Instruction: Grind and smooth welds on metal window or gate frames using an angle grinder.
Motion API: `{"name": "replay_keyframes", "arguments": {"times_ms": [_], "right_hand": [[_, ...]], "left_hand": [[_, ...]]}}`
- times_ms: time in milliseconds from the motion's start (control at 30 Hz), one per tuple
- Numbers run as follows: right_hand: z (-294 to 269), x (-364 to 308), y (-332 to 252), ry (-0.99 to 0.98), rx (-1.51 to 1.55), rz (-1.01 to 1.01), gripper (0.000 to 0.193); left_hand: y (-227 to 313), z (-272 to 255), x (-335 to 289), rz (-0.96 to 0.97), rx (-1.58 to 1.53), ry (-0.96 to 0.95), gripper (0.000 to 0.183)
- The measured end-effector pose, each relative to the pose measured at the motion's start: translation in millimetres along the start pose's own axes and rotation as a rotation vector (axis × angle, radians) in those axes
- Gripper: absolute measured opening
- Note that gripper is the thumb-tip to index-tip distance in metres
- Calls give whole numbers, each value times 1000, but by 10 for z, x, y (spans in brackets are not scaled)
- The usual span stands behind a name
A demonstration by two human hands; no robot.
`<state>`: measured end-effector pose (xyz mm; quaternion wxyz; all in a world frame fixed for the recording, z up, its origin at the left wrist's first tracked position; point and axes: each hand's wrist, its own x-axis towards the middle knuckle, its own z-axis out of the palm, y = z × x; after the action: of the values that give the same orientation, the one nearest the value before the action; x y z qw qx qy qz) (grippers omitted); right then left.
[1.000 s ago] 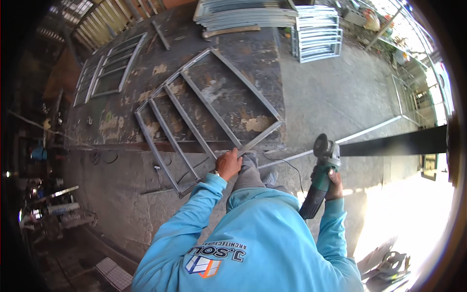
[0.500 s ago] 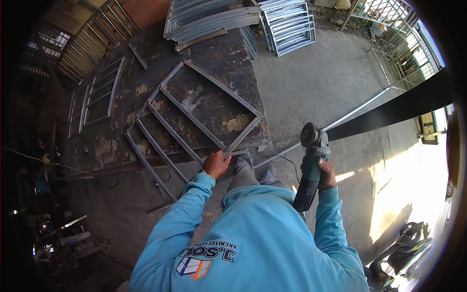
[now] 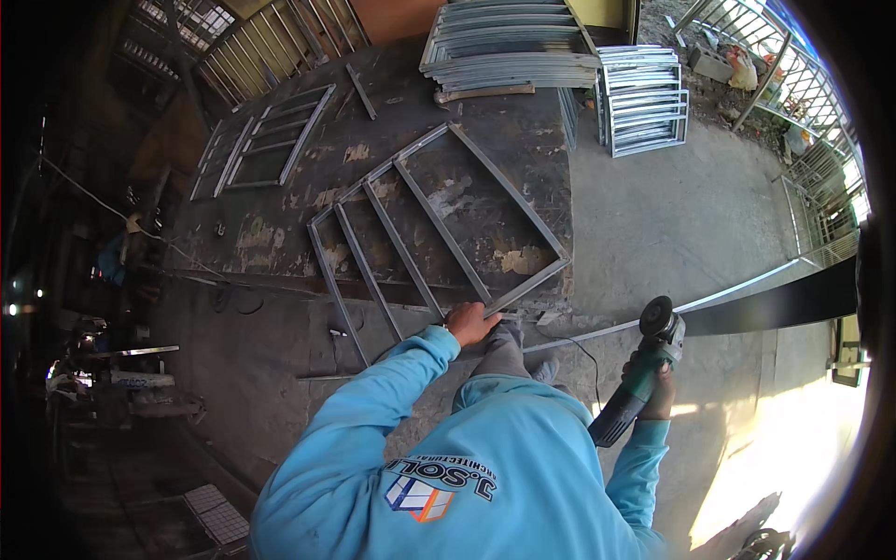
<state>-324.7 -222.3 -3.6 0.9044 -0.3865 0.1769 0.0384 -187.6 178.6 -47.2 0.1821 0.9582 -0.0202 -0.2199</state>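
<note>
A grey metal frame (image 3: 446,231) with several crossbars lies aslant on the dark table, its near part jutting past the table's front edge. My left hand (image 3: 471,324) is closed around the frame's near side, by the end of a crossbar. Off to the right of my body, my right hand (image 3: 658,387) grips the green and black body of an angle grinder (image 3: 637,380). The grinder's disc (image 3: 656,315) points up and away from me, well apart from the frame. Its cord (image 3: 586,353) loops toward the floor by my feet.
The worn dark table (image 3: 280,238) carries another barred frame (image 3: 280,135), a loose metal bar (image 3: 360,91) and a stack of frames (image 3: 509,47). More frames (image 3: 644,103) stand on the concrete floor beyond. A long metal bar (image 3: 737,293) stretches across the floor at right.
The view has swung left, so the table and frame sit farther right in it. My left hand keeps its hold on the frame; the grinder remains in my right hand, tilted slightly more.
</note>
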Motion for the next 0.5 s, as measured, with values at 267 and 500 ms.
{"name": "replay_keyframes", "arguments": {"times_ms": [267, 500], "right_hand": [[-30, 65, -76, -3, 47, 53, 79], [169, 224, -132, -101, 45, 72, 79]], "left_hand": [[323, -18, -222, 162, -23, -34, 52], [267, -108, -825, 213, 10, -181, 56]]}}
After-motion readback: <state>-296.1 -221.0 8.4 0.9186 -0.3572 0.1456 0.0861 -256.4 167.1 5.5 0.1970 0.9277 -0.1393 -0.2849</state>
